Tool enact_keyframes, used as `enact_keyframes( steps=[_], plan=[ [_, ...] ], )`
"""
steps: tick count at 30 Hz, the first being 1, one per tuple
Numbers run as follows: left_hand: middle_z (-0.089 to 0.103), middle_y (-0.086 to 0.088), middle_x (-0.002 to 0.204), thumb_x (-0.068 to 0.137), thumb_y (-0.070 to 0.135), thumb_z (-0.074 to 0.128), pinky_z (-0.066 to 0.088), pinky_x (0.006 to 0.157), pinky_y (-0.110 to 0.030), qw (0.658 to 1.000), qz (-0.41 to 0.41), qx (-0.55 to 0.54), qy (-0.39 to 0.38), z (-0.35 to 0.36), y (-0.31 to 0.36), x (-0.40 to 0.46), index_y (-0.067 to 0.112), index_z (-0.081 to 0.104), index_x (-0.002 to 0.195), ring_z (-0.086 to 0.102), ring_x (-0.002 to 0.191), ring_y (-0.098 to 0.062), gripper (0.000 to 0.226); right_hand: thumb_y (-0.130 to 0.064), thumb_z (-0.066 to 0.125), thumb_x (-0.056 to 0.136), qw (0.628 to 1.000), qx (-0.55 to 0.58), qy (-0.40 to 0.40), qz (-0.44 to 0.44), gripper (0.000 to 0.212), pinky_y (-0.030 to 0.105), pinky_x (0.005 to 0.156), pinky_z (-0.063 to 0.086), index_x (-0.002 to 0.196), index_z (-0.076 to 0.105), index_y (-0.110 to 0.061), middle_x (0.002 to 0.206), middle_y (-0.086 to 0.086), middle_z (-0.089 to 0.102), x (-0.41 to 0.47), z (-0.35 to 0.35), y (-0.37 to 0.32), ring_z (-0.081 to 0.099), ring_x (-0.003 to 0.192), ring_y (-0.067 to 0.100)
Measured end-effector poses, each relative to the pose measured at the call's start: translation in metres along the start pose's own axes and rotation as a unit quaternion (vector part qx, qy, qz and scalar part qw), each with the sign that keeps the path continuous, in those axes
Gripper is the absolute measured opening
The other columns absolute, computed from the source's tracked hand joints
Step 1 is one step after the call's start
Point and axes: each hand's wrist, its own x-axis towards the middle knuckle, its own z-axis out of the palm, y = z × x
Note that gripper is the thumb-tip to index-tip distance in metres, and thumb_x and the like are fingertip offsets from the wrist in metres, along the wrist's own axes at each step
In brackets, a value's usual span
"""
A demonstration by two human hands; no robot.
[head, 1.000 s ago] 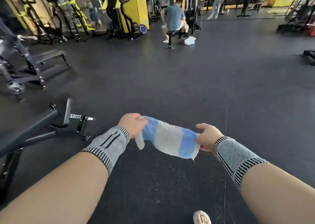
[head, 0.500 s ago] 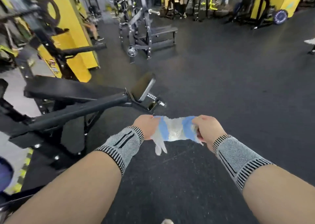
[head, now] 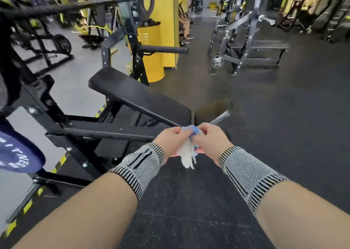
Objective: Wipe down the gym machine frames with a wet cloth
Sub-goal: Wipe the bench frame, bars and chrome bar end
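A blue and white cloth (head: 187, 153) is bunched between my two hands at the centre of the view. My left hand (head: 170, 143) grips it from the left and my right hand (head: 209, 142) grips it from the right, knuckles close together. A white end of the cloth hangs down below the hands. Just beyond and left of the hands stands a black bench machine, with its padded bench (head: 136, 95) sloping away and its black frame bar (head: 109, 133) running toward my left hand.
A purple weight plate (head: 17, 154) sits at the left edge on the machine. A yellow pillar (head: 162, 27) stands behind the bench. Another grey bench rack (head: 248, 46) is at the back right. Dark rubber floor (head: 284, 116) spreads to the right.
The view has swung left, bringing the black bench machine close. My hands have come together, gathering the cloth from a stretched strip into a bunch.
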Motion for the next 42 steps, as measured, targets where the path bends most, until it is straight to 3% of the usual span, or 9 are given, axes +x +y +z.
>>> enact_keyframes(
  steps=[5, 9, 13, 17, 21, 25, 29, 37, 42],
  plan=[
    [0.062, -0.008, 0.072, 0.060, 0.042, 0.069, 0.049, 0.069, -0.039, 0.980, -0.019, -0.032, 0.193, -0.034, -0.010, 0.044, 0.017, 0.067, 0.071, 0.058, 0.071, -0.021, 0.027, 0.003, 0.053, 0.078, 0.998, 0.044, -0.049, -0.025, 0.014, 0.040, 0.068, 0.055, 0.089, 0.061, 0.001, 0.077, 0.017, 0.059, 0.096, -0.005, -0.005, 0.056, 0.070, 0.023],
    [0.060, -0.010, 0.066, 0.057, 0.027, 0.074, 0.045, 0.068, -0.040, 0.925, -0.068, -0.167, 0.334, -0.040, -0.028, 0.063, 0.013, 0.062, 0.066, 0.055, 0.069, -0.025, 0.020, -0.014, 0.051, 0.067, 0.991, -0.006, -0.099, -0.089, 0.017, 0.045, 0.061, 0.055, 0.079, 0.061, -0.007, 0.069, 0.013, 0.060, 0.165, -0.003, -0.016, 0.054, 0.064, 0.024],
    [0.065, -0.015, 0.077, 0.045, 0.040, 0.069, 0.053, 0.084, -0.055, 0.898, -0.134, -0.187, 0.374, -0.041, -0.072, 0.082, 0.013, 0.067, 0.065, 0.063, 0.079, -0.030, 0.033, -0.017, 0.053, 0.082, 0.974, -0.108, -0.156, -0.125, 0.020, 0.048, 0.081, 0.053, 0.093, 0.061, -0.003, 0.087, 0.018, 0.065, 0.210, 0.029, -0.019, 0.057, 0.077, 0.028],
    [0.063, -0.014, 0.084, 0.066, 0.029, 0.060, 0.054, 0.080, -0.049, 0.898, -0.224, -0.160, 0.343, -0.026, -0.094, 0.106, 0.012, 0.059, 0.077, 0.060, 0.079, -0.027, 0.021, -0.030, 0.057, 0.088, 0.875, -0.363, -0.272, -0.168, 0.046, 0.030, 0.092, 0.041, 0.131, 0.051, -0.017, 0.128, 0.008, 0.057, 0.227, 0.072, 0.004, 0.055, 0.114, 0.026],
    [0.070, -0.019, 0.104, 0.079, 0.021, 0.052, 0.055, 0.087, -0.051, 0.894, -0.265, -0.172, 0.317, -0.027, -0.105, 0.135, 0.005, 0.065, 0.102, 0.067, 0.097, -0.033, 0.030, -0.035, 0.055, 0.089, 0.805, -0.456, -0.295, -0.240, 0.027, 0.028, 0.084, 0.043, 0.107, 0.061, -0.016, 0.112, 0.005, 0.064, 0.234, 0.091, 0.023, 0.058, 0.105, 0.026],
    [0.068, -0.015, 0.088, 0.072, 0.024, 0.050, 0.056, 0.086, -0.041, 0.883, -0.299, -0.121, 0.342, -0.038, -0.101, 0.145, 0.004, 0.062, 0.085, 0.067, 0.094, -0.033, 0.027, -0.035, 0.061, 0.087, 0.793, -0.441, -0.312, -0.283, 0.024, 0.026, 0.084, 0.042, 0.104, 0.065, -0.018, 0.107, 0.000, 0.066, 0.247, 0.096, 0.016, 0.059, 0.103, 0.021],
    [0.050, -0.001, 0.069, 0.091, 0.017, 0.048, 0.042, 0.065, -0.028, 0.847, -0.339, -0.013, 0.408, -0.060, -0.095, 0.145, 0.009, 0.048, 0.077, 0.054, 0.076, -0.023, 0.016, -0.033, 0.059, 0.088, 0.788, -0.401, -0.329, -0.331, 0.021, 0.028, 0.083, 0.043, 0.100, 0.066, -0.017, 0.099, -0.001, 0.068, 0.254, 0.126, 0.005, 0.061, 0.100, 0.022],
    [0.056, -0.005, 0.092, 0.094, 0.015, 0.048, 0.039, 0.066, -0.027, 0.772, -0.366, -0.006, 0.521, -0.128, -0.116, 0.153, 0.005, 0.055, 0.112, 0.051, 0.078, -0.020, 0.022, -0.033, 0.059, 0.086, 0.793, -0.363, -0.334, -0.356, 0.031, 0.025, 0.067, 0.036, 0.064, 0.040, -0.023, 0.076, -0.007, 0.055, 0.267, 0.205, -0.023, 0.056, 0.082, 0.022],
    [0.065, -0.010, 0.101, 0.091, 0.011, 0.049, 0.041, 0.068, -0.026, 0.746, -0.360, -0.007, 0.560, -0.206, -0.131, 0.154, 0.007, 0.056, 0.110, 0.060, 0.089, -0.025, 0.021, -0.031, 0.056, 0.089, 0.795, -0.358, -0.333, -0.359, 0.019, 0.029, 0.071, 0.044, 0.076, 0.054, -0.017, 0.085, 0.001, 0.064, 0.272, 0.281, -0.060, 0.060, 0.088, 0.024]
  ],
)
